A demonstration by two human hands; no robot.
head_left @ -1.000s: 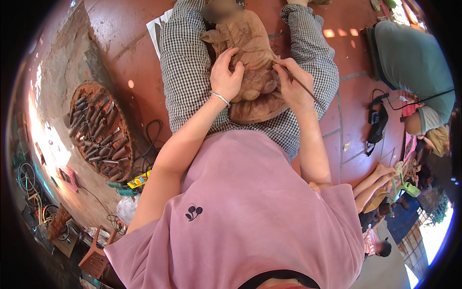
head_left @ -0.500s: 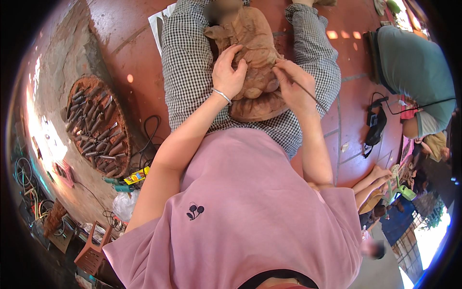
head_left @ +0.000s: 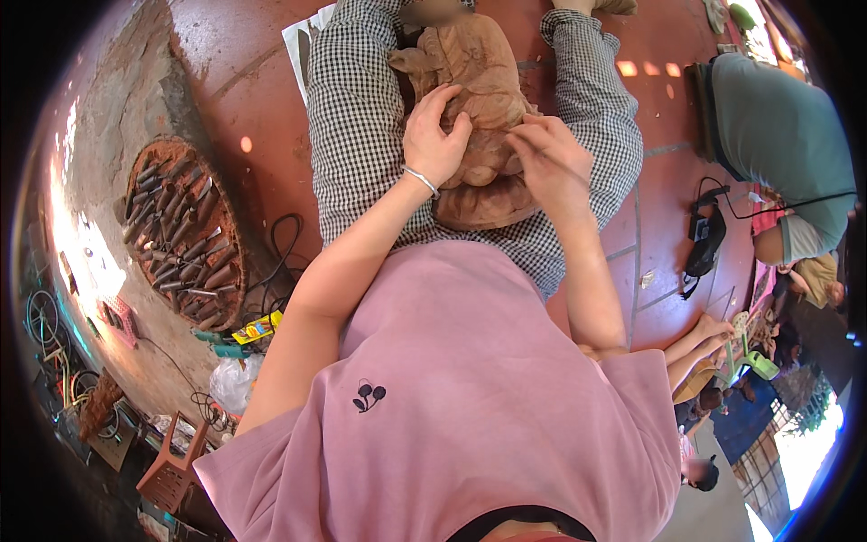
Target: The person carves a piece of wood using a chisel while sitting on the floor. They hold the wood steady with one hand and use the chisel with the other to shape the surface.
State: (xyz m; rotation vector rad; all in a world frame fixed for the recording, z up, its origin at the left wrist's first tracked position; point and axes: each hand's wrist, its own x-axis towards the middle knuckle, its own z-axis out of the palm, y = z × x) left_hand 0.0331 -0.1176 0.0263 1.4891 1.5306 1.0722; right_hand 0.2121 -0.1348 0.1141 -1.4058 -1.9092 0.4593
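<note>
A brown carved wooden statue (head_left: 483, 59) lies between my legs, its rounded base (head_left: 486, 207) toward my lap. My left hand (head_left: 437, 143) grips its left side, with the fingers curved over the carving and the thumb apart. At the statue's right side, my right hand (head_left: 554, 173) is closed in a pinch on a thin dark rod-like tool (head_left: 569, 169). That tool slants back over the hand and is blurred; its working tip is hidden by the fingers.
To my left, a round tray (head_left: 237, 271) holds many dark-handled carving tools (head_left: 185, 221). Near it are a yellow packet (head_left: 257, 329), a clear plastic bag (head_left: 237, 384) and a brown plastic stool (head_left: 172, 470). A black bag-like item (head_left: 703, 239) lies right, near a person in green (head_left: 777, 126).
My right hand has shifted slightly, with the fingers turned and the rod now lying closer along the hand. The left hand keeps its hold on the statue; the whole view has shifted slightly.
</note>
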